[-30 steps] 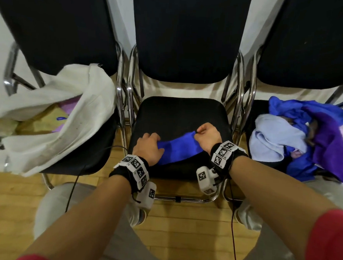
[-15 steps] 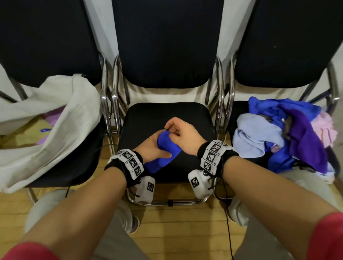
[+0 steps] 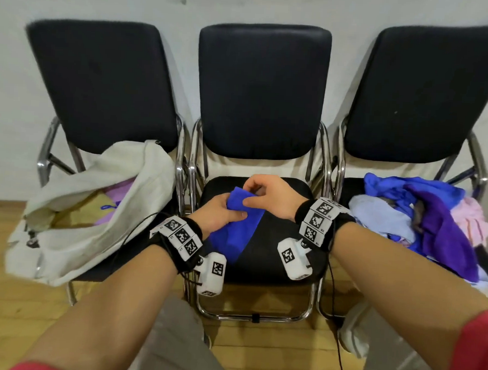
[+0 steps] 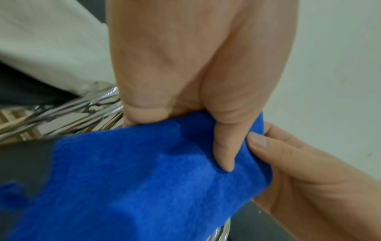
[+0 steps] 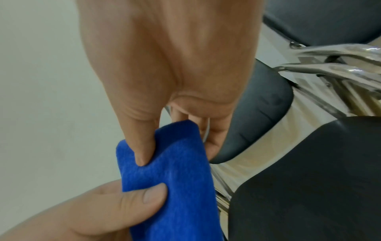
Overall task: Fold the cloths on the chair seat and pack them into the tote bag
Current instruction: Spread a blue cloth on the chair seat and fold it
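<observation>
Three black chairs in a row. Tote bag [image 3: 94,205] on the 9 o'clock seat; loose cloth pile [image 3: 421,222] on the 3 o'clock seat. Blue cloth [image 3: 239,230] over the centre chair seat [image 3: 285,243], pinched at its top by left hand [image 3: 218,216] and right hand [image 3: 270,197]. No legible writing; wrist markers only.

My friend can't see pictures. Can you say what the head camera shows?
Two hands, left hand and right hand, pinch a folded bright blue fleece cloth above the middle black padded chair. A cream fabric tote bag sits left; a pile of blue, purple and pink cloths sits right.
</observation>
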A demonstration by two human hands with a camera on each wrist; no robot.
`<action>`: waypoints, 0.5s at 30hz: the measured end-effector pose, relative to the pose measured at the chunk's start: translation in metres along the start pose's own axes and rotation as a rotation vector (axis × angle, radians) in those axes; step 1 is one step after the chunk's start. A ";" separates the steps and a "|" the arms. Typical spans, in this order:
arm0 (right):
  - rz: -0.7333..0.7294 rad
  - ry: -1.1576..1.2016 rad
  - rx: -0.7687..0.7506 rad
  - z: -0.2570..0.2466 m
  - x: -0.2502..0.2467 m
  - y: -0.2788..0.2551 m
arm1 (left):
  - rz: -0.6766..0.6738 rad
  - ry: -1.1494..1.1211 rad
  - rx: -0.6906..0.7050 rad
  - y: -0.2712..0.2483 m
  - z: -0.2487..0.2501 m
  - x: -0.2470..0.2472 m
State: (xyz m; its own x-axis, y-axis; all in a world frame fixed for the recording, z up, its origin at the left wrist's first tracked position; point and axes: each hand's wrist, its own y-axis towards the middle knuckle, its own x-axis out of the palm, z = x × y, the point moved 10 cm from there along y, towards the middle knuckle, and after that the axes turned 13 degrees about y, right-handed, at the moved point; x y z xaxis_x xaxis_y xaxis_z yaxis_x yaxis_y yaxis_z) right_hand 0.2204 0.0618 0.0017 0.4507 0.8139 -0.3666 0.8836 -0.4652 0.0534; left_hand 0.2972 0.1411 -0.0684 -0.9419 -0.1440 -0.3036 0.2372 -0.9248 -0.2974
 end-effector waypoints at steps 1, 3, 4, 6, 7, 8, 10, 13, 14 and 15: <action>-0.010 0.005 -0.015 -0.010 0.002 0.004 | 0.003 -0.002 0.009 -0.005 0.007 -0.009; -0.015 0.007 -0.044 -0.029 0.005 0.015 | 0.007 -0.023 0.022 -0.017 0.020 -0.027; -0.011 0.004 -0.058 -0.038 0.006 0.021 | 0.008 -0.055 0.023 -0.024 0.024 -0.036; -0.016 0.026 -0.088 -0.056 0.011 0.033 | 0.009 -0.173 0.027 -0.037 0.031 -0.055; -0.023 0.050 -0.097 -0.065 0.014 0.038 | 0.023 -0.228 0.024 -0.043 0.033 -0.066; -0.033 0.074 -0.099 -0.073 0.019 0.043 | 0.052 -0.271 0.013 -0.050 0.034 -0.077; -0.068 0.115 -0.096 -0.087 0.031 0.054 | 0.124 -0.335 -0.027 -0.061 0.031 -0.102; -0.124 0.171 -0.103 -0.106 0.054 0.070 | 0.184 -0.316 -0.017 -0.077 0.030 -0.134; -0.143 0.178 -0.108 -0.112 0.062 0.075 | 0.199 -0.296 -0.010 -0.083 0.029 -0.142; -0.164 0.175 -0.114 -0.118 0.071 0.080 | 0.219 -0.283 -0.010 -0.089 0.028 -0.151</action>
State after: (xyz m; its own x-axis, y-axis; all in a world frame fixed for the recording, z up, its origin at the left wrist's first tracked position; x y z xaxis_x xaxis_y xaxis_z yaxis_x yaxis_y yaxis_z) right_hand 0.3376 0.1236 0.0896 0.3066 0.9277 -0.2131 0.9508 -0.2878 0.1149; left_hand 0.4114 0.2355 0.0293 -0.8968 -0.4314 -0.0985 0.4415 -0.8579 -0.2627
